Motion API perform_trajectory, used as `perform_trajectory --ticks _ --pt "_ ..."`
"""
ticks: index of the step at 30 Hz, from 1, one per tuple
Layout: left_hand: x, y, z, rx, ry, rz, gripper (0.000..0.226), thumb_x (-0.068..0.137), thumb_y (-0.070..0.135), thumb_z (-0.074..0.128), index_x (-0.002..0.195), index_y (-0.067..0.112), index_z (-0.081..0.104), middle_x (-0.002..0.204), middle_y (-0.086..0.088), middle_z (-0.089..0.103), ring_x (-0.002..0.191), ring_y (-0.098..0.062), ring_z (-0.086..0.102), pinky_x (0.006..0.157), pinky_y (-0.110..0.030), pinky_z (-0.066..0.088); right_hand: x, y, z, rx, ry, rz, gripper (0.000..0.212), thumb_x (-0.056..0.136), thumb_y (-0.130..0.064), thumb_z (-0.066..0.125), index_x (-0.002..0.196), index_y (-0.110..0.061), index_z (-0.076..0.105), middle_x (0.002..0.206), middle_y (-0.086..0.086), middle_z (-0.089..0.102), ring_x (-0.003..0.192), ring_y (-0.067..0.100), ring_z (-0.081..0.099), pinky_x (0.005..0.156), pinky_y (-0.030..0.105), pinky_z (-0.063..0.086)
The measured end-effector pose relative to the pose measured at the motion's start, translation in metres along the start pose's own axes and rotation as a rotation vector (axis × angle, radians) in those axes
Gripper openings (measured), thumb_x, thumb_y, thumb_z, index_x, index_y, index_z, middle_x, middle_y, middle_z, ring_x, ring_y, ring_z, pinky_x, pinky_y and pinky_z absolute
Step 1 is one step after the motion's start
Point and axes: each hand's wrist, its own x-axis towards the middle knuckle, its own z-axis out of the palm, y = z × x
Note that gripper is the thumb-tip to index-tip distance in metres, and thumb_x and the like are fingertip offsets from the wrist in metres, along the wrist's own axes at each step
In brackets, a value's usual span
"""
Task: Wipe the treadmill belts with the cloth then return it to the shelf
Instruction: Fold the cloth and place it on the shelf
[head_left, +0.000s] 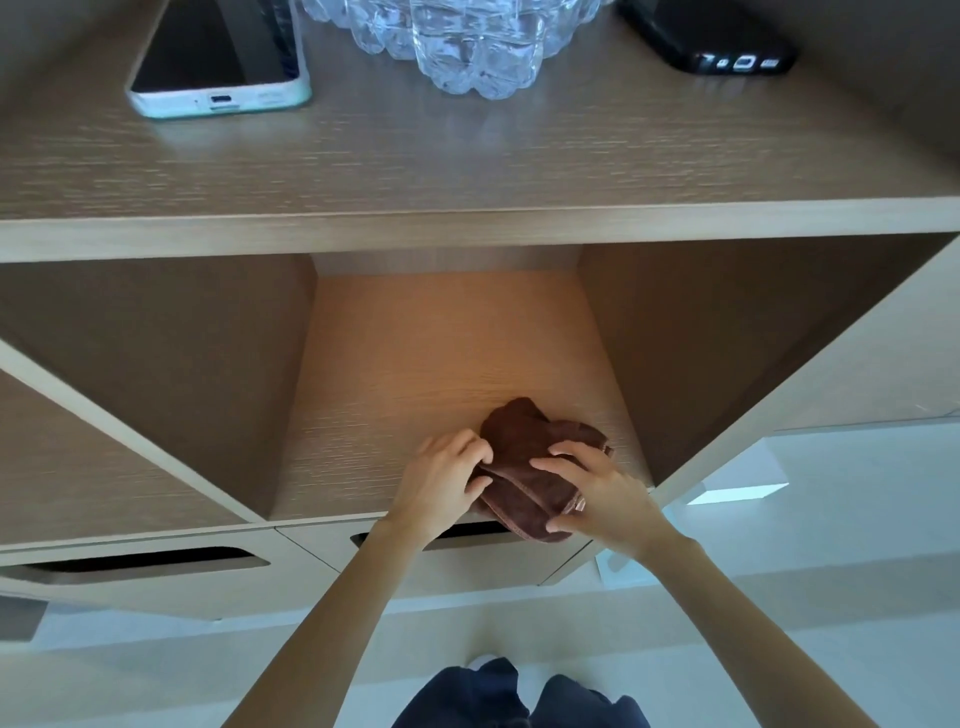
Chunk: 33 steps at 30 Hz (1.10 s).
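Observation:
A crumpled dark brown cloth (524, 441) lies at the front edge of the open wooden shelf compartment (415, 364), partly hanging over the edge. My left hand (441, 478) grips the cloth's left side with curled fingers. On the cloth's right side rests my right hand (587, 488), fingers spread over the top and thumb under the lower hem. No treadmill is in view.
On the cabinet top (467, 166) lie a phone in a pale case (218, 57), clear plastic water bottles (467, 41) and a black phone (711, 36). Drawer fronts with cut-out handles (135, 561) sit below the compartment. The floor is pale tile (779, 649).

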Motion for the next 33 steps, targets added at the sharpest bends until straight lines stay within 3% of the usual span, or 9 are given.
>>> perform_trajectory --ticks 4,6,9,12,16,24,27,31,33 --pt "-0.010 0.008 -0.002 0.025 -0.002 0.147 0.042 0.076 0.035 0.071 0.114 0.020 0.059 0.119 0.004 0.055 0.109 -0.017 0.053 0.090 -0.034 0.044 -0.013 0.023 -0.004 -0.069 -0.101 -0.060 0.075 0.075 -0.030 0.076 0.141 -0.033 0.038 0.151 -0.010 0.028 0.142 0.013 0.020 0.112 0.030 0.025" --pt "-0.013 0.018 0.005 0.009 -0.062 0.221 0.055 0.074 0.039 0.073 0.123 0.021 0.056 0.131 0.003 0.052 0.122 -0.018 0.047 0.099 -0.036 0.038 -0.018 0.029 -0.010 -0.120 -0.034 -0.032 0.067 0.077 -0.012 0.074 0.136 -0.027 0.047 0.146 -0.004 0.040 0.133 0.018 0.041 0.106 0.030 0.036" --pt "-0.014 0.023 0.009 0.027 -0.075 0.213 0.054 0.069 0.032 0.079 0.119 0.021 0.060 0.135 0.002 0.052 0.127 -0.019 0.046 0.105 -0.039 0.036 -0.016 0.022 -0.016 -0.126 0.158 -0.116 0.052 0.058 0.004 0.084 0.105 -0.015 0.070 0.107 0.004 0.069 0.091 0.023 0.069 0.079 0.032 0.054" --pt "-0.013 0.005 -0.001 0.062 -0.034 0.151 0.034 0.069 0.023 0.080 0.101 0.023 0.067 0.126 0.004 0.059 0.123 -0.019 0.052 0.103 -0.046 0.039 -0.009 0.017 -0.020 -0.115 0.184 -0.197 0.045 0.053 -0.001 0.087 0.093 -0.015 0.073 0.093 0.000 0.071 0.084 0.021 0.069 0.077 0.029 0.047" --pt "-0.014 -0.013 -0.012 0.066 -0.056 0.001 0.024 0.084 0.025 0.065 0.108 0.029 0.066 0.134 0.010 0.053 0.133 -0.013 0.038 0.108 -0.039 0.026 -0.007 0.002 -0.010 -0.087 0.075 -0.200 0.039 0.066 -0.008 0.081 0.103 -0.015 0.072 0.102 0.006 0.066 0.092 0.024 0.065 0.075 0.035 0.056" --pt "-0.027 0.014 0.002 0.015 -0.135 0.075 0.074 0.066 0.059 0.069 0.129 0.029 0.048 0.147 0.005 0.034 0.137 -0.017 0.025 0.111 -0.040 0.019 0.013 -0.021 -0.026 0.327 0.148 -0.057 0.019 0.078 -0.002 0.071 0.095 -0.011 0.074 0.085 0.000 0.068 0.071 0.008 0.063 0.070 0.025 0.052" --pt "-0.023 0.020 0.006 -0.012 -0.076 -0.035 0.066 0.070 0.052 0.070 0.127 0.023 0.051 0.144 0.005 0.041 0.133 -0.017 0.034 0.112 -0.038 0.019 0.022 -0.024 -0.045 0.323 0.210 -0.086 0.018 0.078 0.000 0.070 0.092 -0.011 0.075 0.082 -0.001 0.064 0.070 0.013 0.063 0.070 0.027 0.054" --pt "-0.004 0.010 -0.012 -0.257 0.080 -0.211 0.026 0.082 0.036 0.066 0.101 0.019 0.068 0.107 0.008 0.065 0.093 -0.009 0.060 0.081 -0.024 0.048 0.036 -0.024 -0.060 0.266 0.106 -0.072 0.015 0.083 -0.006 0.067 0.094 -0.013 0.073 0.083 -0.002 0.065 0.074 0.010 0.062 0.073 0.027 0.054" --pt "0.007 0.001 -0.028 -0.255 0.002 -0.267 0.023 0.083 0.039 0.063 0.094 0.019 0.067 0.084 0.011 0.066 0.069 -0.007 0.059 0.056 -0.014 0.041 0.051 -0.023 -0.071 0.229 -0.001 -0.040 0.016 0.084 -0.008 0.066 0.098 -0.014 0.073 0.087 0.002 0.070 0.075 0.007 0.062 0.076 0.020 0.051"
